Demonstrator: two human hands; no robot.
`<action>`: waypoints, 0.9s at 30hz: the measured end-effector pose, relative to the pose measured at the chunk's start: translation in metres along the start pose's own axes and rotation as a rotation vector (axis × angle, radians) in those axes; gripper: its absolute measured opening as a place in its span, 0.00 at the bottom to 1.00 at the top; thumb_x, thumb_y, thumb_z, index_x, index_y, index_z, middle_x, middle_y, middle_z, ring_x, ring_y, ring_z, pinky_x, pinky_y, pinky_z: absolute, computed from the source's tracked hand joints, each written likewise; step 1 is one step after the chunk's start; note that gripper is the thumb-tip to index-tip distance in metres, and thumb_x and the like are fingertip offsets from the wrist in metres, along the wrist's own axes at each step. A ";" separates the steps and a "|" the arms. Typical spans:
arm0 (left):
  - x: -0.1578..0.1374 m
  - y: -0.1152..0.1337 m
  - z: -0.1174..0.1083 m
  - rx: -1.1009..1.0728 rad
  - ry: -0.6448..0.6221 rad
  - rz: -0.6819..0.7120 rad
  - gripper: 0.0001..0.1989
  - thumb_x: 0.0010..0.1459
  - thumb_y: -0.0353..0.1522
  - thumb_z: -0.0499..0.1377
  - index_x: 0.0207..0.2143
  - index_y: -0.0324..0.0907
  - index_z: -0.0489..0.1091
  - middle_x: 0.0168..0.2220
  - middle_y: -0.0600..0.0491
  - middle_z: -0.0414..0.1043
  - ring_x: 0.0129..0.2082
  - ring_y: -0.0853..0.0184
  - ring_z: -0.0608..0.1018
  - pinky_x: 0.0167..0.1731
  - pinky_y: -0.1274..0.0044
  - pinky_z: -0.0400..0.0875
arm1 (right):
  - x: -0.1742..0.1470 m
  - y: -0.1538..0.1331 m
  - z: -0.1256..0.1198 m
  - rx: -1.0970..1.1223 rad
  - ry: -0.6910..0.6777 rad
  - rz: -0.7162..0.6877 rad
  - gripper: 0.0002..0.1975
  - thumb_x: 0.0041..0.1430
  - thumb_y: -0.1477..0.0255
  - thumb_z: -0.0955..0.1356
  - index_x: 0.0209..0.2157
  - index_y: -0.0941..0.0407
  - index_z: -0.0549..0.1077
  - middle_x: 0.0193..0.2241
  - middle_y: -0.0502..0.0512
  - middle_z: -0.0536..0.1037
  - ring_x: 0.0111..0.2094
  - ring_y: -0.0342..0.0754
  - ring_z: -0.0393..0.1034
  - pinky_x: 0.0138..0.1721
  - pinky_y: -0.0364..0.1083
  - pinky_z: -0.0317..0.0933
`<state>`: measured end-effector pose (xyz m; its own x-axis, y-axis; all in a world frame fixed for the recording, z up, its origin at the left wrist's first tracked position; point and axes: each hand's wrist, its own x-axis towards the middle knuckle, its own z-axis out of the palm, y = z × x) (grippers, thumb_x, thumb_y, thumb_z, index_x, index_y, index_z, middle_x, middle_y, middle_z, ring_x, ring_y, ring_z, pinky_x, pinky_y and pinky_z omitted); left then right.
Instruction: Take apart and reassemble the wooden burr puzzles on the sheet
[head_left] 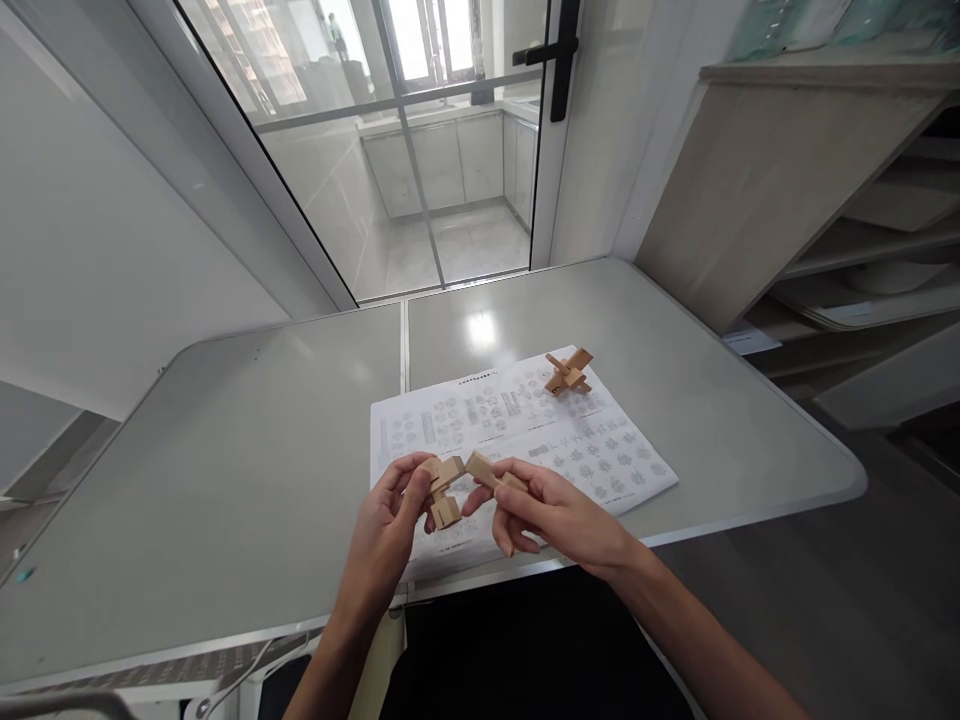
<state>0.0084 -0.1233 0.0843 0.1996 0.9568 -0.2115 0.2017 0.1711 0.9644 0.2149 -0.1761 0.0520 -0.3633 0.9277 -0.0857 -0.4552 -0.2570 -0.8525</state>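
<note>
Notched pieces of light wood, like parts of an interlocking puzzle, are in both of my hands above a printed sheet. My left hand (396, 505) pinches a small cluster of joined wooden puzzle pieces (446, 508) between thumb and fingers. Just to its right, my right hand (532, 505) grips a single notched wooden puzzle piece (481, 468), one end pointing at the cluster. The two lie very close; whether they touch I cannot tell. Under them spreads the instruction sheet (600, 460), covered in small printed diagrams.
A partly joined wooden puzzle (570, 372) sits on the sheet's far right corner. The grey table (247, 480) has a seam and rounded corners. Beyond its far edge stands a glass door (450, 170) with a black handle. A wooden shelf unit (795, 170) borders the right side.
</note>
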 end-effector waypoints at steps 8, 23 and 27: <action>-0.002 -0.001 0.007 -0.057 -0.050 -0.009 0.26 0.60 0.52 0.64 0.47 0.40 0.74 0.30 0.55 0.73 0.25 0.69 0.70 0.26 0.78 0.68 | 0.005 0.015 -0.007 0.026 -0.120 -0.009 0.23 0.69 0.50 0.69 0.49 0.54 0.69 0.30 0.48 0.76 0.20 0.38 0.55 0.24 0.43 0.49; -0.009 -0.009 0.021 -0.022 -0.159 -0.009 0.24 0.67 0.51 0.60 0.51 0.42 0.75 0.33 0.52 0.77 0.32 0.66 0.77 0.33 0.77 0.71 | 0.009 0.034 0.001 0.020 0.097 0.011 0.28 0.60 0.45 0.74 0.41 0.55 0.68 0.21 0.43 0.71 0.18 0.38 0.55 0.22 0.41 0.46; -0.009 -0.009 0.022 0.055 -0.098 0.026 0.22 0.67 0.49 0.59 0.51 0.41 0.74 0.27 0.55 0.74 0.27 0.68 0.75 0.30 0.78 0.70 | 0.007 0.031 0.007 -0.034 0.230 0.024 0.28 0.59 0.45 0.74 0.43 0.55 0.69 0.20 0.41 0.65 0.20 0.39 0.52 0.22 0.41 0.47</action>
<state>0.0256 -0.1387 0.0739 0.2973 0.9328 -0.2036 0.2468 0.1309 0.9602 0.1926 -0.1798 0.0292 -0.1775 0.9596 -0.2182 -0.4198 -0.2744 -0.8651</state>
